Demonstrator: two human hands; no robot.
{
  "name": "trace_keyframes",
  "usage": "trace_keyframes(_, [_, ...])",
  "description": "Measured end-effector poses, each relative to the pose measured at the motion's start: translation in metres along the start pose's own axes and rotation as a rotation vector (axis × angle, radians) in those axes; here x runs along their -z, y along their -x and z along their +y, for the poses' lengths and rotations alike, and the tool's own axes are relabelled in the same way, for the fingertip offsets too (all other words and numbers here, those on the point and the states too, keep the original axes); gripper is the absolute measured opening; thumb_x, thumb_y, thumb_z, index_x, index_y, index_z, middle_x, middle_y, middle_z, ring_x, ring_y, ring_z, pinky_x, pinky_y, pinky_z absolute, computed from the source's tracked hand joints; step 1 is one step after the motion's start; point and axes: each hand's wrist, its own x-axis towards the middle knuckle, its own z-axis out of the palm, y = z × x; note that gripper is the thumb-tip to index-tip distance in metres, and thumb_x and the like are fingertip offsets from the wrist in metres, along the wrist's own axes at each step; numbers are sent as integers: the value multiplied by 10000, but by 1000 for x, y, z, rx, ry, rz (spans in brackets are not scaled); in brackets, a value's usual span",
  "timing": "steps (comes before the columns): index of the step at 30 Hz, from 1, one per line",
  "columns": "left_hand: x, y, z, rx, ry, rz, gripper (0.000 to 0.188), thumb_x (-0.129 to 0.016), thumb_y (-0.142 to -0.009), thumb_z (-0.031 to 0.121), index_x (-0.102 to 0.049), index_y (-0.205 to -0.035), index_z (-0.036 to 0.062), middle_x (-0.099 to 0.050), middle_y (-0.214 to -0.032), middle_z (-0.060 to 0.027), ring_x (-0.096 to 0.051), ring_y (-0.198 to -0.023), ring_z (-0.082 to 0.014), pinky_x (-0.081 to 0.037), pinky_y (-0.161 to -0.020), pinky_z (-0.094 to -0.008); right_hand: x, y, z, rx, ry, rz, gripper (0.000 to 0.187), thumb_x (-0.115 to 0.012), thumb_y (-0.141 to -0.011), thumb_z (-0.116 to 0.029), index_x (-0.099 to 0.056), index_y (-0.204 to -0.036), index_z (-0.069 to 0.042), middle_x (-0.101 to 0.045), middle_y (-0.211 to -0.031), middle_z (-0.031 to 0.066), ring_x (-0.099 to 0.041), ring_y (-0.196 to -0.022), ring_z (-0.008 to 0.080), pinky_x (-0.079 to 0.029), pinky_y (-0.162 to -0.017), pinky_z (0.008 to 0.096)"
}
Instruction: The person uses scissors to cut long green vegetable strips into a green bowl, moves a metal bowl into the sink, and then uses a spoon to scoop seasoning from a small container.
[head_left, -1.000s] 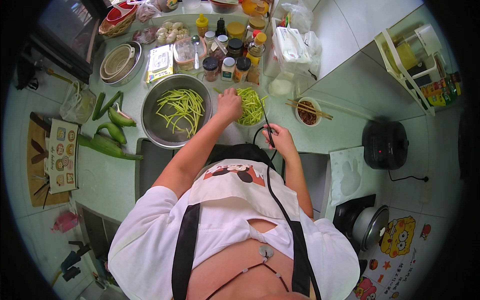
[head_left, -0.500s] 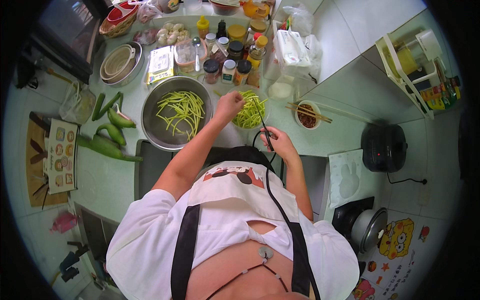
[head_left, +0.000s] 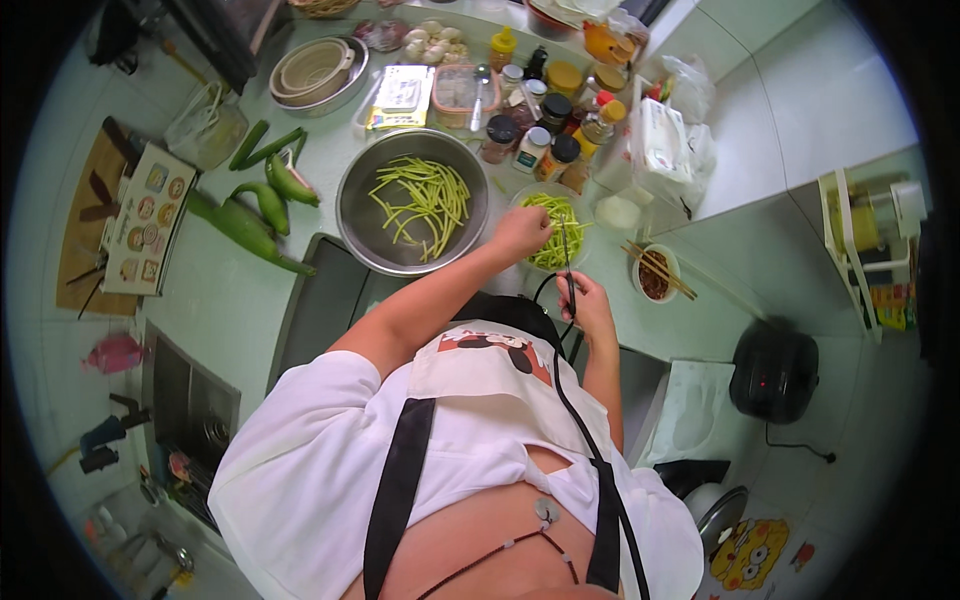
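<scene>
My left hand [head_left: 524, 232] is closed at the left rim of a clear bowl [head_left: 585, 252] of cut green stem pieces [head_left: 547, 207]. Whatever its fingers pinch is hidden against the stems. In my right hand [head_left: 592, 303], at the bowl's near right side, are dark-handled scissors [head_left: 571, 285], their thin blades pointing away over the bowl. To the left, a wide steel basin [head_left: 355, 215] holds longer, thin green stems [head_left: 425, 200].
Jars [head_left: 531, 148] and bottles stand behind the bowl. On the right is a small cup [head_left: 655, 272] of dark red food with chopsticks [head_left: 668, 275] across it. Long green vegetables [head_left: 245, 228] lie left of the basin. A black cooker [head_left: 773, 372] stands far right.
My view has shifted, so the counter appears farther right and tilted. My left hand has moved in over the bowl's left side, its fingers curled. The scissors stay in my right hand.
</scene>
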Motion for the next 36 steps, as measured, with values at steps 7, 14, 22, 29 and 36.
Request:
trace_keyframes(7, [16,15,2,-97,-112,-65,264,-545,-740,123,-513,-971,0,-548,-953,-194,-519,-898,-352,-419,-750,-410,-4,-7,5,3,-15,-48,242,-609,-790,-212,-583,-931,-17,-500,-549,11,-441,-392,68,-337,-358,198])
trace_keyframes(14, [52,23,-9,-332,-84,151,315,-490,-698,-11,-525,-1010,16,-541,-1000,-171,-505,-943,-337,-414,-813,-384,-18,-4,-11,34,-19,33,263,-608,-792,-185,-554,-976,-4,-502,-543,20,-442,-386,71,-337,-360,203])
trace_keyframes(22, [135,-3,-100,-199,-317,278,249,-492,-725,14,-563,-961,48,-560,-997,-127,-514,-948,-303,-427,-812,-367,-29,2,-5,58,-105,74,286,-609,-792,-173,-539,-1008,2,-504,-544,22,-443,-385,70,-332,-369,198])
trace_keyframes(29, [188,2,-122,222,-442,-265,553,-637,-726,349,-485,-1122,-6,-531,-1085,-192,-506,-1006,-314,-396,-869,-355,-38,11,8,59,-142,72,292,-610,-790,-167,-534,-1019,-3,-506,-551,15,-439,-389,61,-322,-374,191])
trace_keyframes(36, [149,41,-124,259,-161,-432,922,-702,-553,527,-384,-1197,-51,-424,-1165,-288,-429,-1099,-343,-373,-903,-359,-53,13,5,29,-143,80,298,-604,-795,-173,-529,-1030,-6,-509,-554,10,-437,-389,58,-316,-375,187])
